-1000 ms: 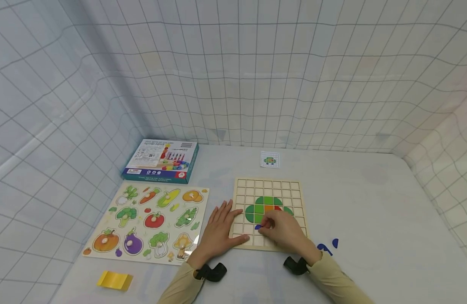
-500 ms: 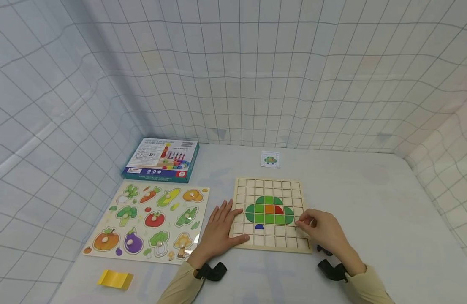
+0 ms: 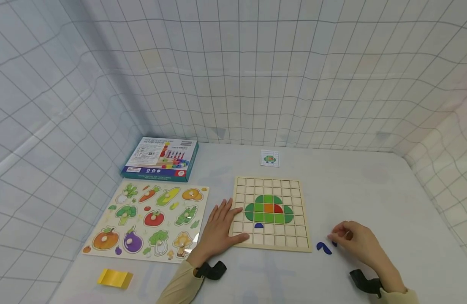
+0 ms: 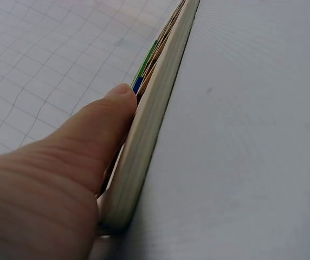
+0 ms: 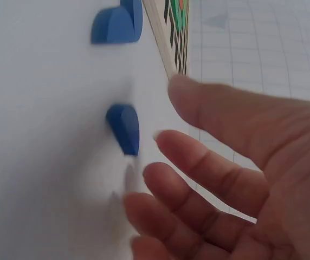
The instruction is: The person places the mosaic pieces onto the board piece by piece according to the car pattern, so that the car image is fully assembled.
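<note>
A wooden grid board (image 3: 294,242) bears green, orange and red tiles set together in a car shape, with one blue half-round tile (image 3: 259,225) below its left part. My left hand (image 3: 218,234) rests on the board's left edge with straight fingers; in the left wrist view its thumb (image 4: 98,122) lies over the rim. Right of the board, my right hand (image 3: 359,244) hovers beside a single blue tile (image 5: 125,130), thumb and fingers apart and not touching it. Two more blue half-round tiles (image 3: 324,249) lie between that hand and the board.
A small picture card (image 3: 270,158) showing the car lies behind the board. To the left are a vegetable peg puzzle (image 3: 169,223), a colourful box (image 3: 161,158) and a bent yellow piece (image 3: 115,279). Grid-patterned cloth walls (image 3: 271,84) surround the table.
My right hand let go of the blue half-round tile on the board and moved right to the loose blue tiles. The left hand stayed put.
</note>
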`<state>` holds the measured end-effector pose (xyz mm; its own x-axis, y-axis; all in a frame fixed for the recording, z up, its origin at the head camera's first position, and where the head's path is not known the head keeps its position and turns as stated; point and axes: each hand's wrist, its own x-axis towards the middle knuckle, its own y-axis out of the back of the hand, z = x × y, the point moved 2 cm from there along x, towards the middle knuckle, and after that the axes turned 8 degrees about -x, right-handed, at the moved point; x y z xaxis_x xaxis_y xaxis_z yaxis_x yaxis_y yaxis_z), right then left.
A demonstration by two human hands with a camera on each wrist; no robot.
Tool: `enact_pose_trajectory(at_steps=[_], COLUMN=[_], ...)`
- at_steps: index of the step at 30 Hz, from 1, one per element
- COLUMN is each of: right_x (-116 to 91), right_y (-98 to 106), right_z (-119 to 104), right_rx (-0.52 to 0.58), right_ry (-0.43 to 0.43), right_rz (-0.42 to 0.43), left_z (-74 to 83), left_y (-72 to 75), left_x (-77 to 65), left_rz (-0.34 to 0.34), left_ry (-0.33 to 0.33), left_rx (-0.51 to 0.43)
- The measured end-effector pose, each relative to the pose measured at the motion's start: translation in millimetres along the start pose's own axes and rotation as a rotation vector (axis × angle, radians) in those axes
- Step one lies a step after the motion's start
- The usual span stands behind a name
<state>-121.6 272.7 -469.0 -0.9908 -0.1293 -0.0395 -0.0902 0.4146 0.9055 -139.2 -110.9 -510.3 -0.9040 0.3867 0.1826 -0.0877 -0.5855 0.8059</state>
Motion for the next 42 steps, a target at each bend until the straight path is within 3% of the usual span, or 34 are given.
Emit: enact_pose_trajectory(at_steps=[9,18,27,42], right_x=[-7,-7,-5,-2], right_y=[-2,-4,-2,-5], right_z=[9,5,1,-6], right_rx=[0.096,0.113,0.024,0.060], right_ry=[0.013,0.011,-0.112,-0.090], right_rz=[-0.072,-0.122,-0.111,-0.097], left_z=[-1.9,-2.1,-0.6,-0.4], left_y=[0.6,0.5,0.9,0.0], left_x=[0.9,0.4,-0.8,-0.6], left_rz=[0.011,0.011,-0.002,-0.004], left_ry=[-0.005,-0.010,-0.001,-0.003], left_rx=[0.006,0.002,-0.015,-0.010])
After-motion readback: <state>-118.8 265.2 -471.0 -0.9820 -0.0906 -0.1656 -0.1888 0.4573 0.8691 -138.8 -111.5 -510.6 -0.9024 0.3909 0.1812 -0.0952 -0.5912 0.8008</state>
